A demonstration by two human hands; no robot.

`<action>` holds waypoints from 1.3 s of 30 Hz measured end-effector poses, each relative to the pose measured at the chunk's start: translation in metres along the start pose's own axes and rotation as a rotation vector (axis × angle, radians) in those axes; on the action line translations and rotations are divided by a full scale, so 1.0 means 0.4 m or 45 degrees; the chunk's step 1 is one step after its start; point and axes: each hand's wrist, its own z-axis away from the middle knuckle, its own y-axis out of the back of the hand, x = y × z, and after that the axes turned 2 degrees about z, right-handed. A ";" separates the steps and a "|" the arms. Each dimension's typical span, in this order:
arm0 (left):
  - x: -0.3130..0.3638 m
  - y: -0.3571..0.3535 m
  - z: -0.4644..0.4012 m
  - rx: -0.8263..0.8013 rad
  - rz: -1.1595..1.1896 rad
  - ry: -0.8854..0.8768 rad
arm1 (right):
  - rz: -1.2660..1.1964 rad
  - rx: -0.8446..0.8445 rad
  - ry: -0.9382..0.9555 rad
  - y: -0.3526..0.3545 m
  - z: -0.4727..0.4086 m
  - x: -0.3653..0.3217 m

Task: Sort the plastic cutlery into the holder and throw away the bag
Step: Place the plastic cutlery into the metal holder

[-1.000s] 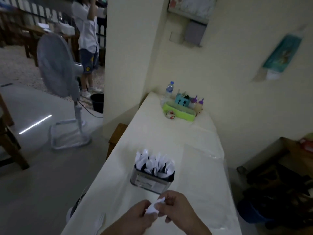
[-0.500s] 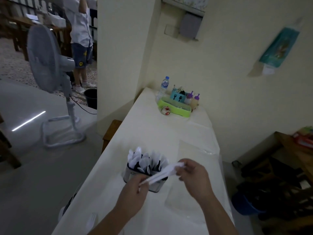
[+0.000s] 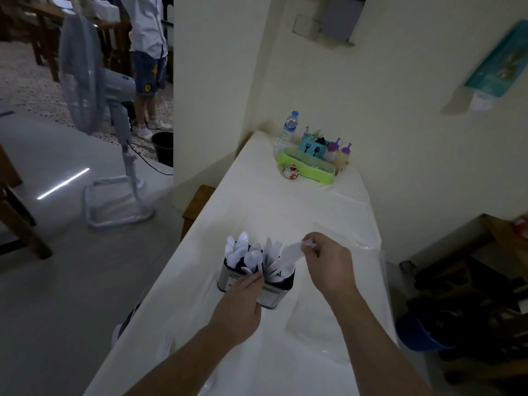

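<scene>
Change: since half a second ago both hands have moved forward over the holder; the left hand [image 3: 238, 307] has dropped its end of the cutlery to the holder's near rim, and the right hand [image 3: 328, 262] has lifted its end higher.
Orientation: the white plastic cutlery piece [image 3: 285, 257] runs on a slant, its long axis from lower left at the holder's mouth to upper right at the right hand, high end toward the wall.
Holder: the rectangular metal cutlery holder with a dark rim [image 3: 274, 294] stands upright on the surface, packed with white plastic spoons [image 3: 240, 251] and other white pieces standing handle-down.
Surface: a long white-covered surface [image 3: 285, 207] runs away along a cream wall; at its far end sit a lime-green plastic tray [image 3: 311, 168], a clear water bottle with a blue cap [image 3: 288, 130] and purple-capped squeeze bottles [image 3: 338, 152].
Room: a grey pedestal fan [image 3: 85, 78] stands on the floor to the left; a person in a white shirt and denim shorts [image 3: 148, 47] stands beyond it.
Fingers: right-hand fingers [image 3: 310, 247] pinch the cutlery's upper end; left-hand fingers [image 3: 254, 280] are curled at the holder's rim, touching white pieces there, but what they grip I cannot tell.
Bag: a clear plastic bag [image 3: 343, 310] lies flat on the surface, right of the holder, under the right forearm.
</scene>
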 end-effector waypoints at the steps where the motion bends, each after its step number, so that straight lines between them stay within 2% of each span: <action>1: -0.002 -0.002 -0.002 0.004 -0.004 0.000 | 0.019 -0.018 0.005 -0.010 -0.002 0.001; 11: -0.013 -0.006 -0.012 0.008 -0.018 0.002 | 0.163 -0.176 -0.024 -0.086 -0.031 -0.009; 15: -0.018 -0.002 -0.019 -0.025 -0.042 0.011 | 0.146 -0.154 -0.049 -0.090 -0.044 -0.014; 22: -0.016 -0.005 -0.020 -0.024 -0.064 0.033 | 0.179 -0.090 0.053 -0.047 -0.072 -0.032; 32: -0.005 0.012 -0.007 0.026 0.016 -0.022 | 0.389 -0.481 0.091 -0.151 -0.007 0.001; 39: -0.032 0.047 0.027 0.007 0.076 -0.023 | 0.430 -0.332 0.087 -0.151 0.013 -0.011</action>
